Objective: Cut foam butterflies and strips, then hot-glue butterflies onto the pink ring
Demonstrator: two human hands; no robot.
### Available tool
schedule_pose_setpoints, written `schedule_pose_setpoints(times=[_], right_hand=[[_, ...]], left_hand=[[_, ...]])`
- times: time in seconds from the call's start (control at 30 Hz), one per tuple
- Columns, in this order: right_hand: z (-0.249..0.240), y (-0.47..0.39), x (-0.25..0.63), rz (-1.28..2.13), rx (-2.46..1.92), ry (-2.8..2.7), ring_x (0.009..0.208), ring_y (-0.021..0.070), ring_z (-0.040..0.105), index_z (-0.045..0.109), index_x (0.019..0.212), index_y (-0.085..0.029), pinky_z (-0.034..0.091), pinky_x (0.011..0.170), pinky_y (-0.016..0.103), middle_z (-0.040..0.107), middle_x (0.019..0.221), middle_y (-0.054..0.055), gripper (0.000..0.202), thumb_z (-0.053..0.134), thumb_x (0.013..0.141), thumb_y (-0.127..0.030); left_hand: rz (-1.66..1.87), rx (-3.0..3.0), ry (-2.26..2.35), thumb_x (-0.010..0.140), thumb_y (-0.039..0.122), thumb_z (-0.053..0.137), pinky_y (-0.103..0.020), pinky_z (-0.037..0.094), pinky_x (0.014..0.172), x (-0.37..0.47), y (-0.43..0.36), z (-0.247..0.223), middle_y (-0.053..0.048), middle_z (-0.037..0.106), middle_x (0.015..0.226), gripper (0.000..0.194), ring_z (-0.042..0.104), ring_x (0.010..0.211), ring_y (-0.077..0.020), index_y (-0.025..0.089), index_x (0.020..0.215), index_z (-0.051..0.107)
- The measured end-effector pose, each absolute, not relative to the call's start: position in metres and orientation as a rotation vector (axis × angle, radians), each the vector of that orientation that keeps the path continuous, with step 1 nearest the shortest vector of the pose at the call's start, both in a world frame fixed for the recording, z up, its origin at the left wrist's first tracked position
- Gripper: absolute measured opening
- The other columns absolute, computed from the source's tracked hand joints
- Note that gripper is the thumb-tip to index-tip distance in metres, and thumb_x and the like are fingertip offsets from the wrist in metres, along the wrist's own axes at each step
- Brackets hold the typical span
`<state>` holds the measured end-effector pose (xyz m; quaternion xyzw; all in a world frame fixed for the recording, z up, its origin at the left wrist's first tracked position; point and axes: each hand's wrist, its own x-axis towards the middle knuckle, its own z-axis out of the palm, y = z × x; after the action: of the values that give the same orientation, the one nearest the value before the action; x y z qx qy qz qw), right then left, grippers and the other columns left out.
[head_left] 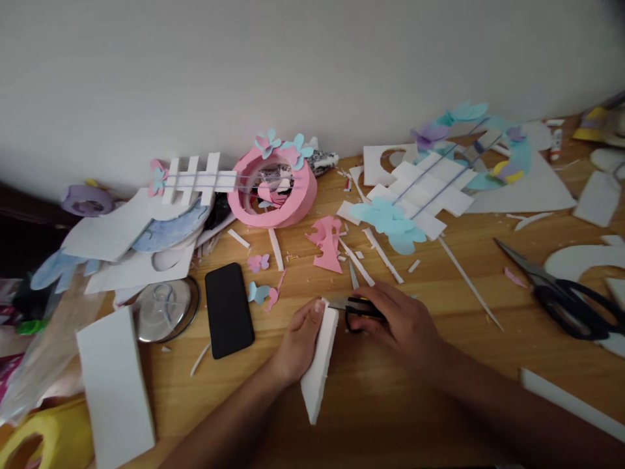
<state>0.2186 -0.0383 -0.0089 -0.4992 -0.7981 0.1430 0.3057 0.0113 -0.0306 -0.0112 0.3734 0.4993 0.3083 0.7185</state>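
Observation:
My left hand (303, 335) is closed around a white foam board piece (322, 365), which stands on edge and slants down toward me. In my right hand (398, 319) are small black-handled scissors (360, 310). Their blades are spread: one points left at the top end of the foam board, and the other points away from me. Whether the blade touches the board I cannot tell. Beyond my hands lie a pink paper scrap (326, 242) and thin white strips (357, 262).
A black phone (229, 310) lies left of my hands. Larger scissors (561, 293) rest open at the right. Behind are a pink ring instrument model (273, 215) and a white-and-blue one (427, 189). A white board (116, 384) and a yellow ring (68, 433) occupy the left front.

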Motion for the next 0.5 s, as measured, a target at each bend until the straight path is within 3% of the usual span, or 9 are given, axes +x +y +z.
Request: schedule_pose_setpoints(times=[0.5], right_hand=[[-0.0088, -0.0377, 0.2198, 0.41, -1.306, -2.076, 0.084, 0.0221, 0.069, 0.058, 0.118, -0.02, 0.055, 0.069, 0.033, 0.07, 0.096, 0.009, 0.03, 0.052, 0.099, -0.042]], left_hand=[[0.692, 0.798, 1.077, 0.083, 0.071, 0.056, -0.024, 0.02, 0.041, 0.0135, -0.0297, -0.0091, 0.006, 0.041, 0.052, 0.053, 0.029, 0.043, -0.0073, 0.019, 0.074, 0.05]])
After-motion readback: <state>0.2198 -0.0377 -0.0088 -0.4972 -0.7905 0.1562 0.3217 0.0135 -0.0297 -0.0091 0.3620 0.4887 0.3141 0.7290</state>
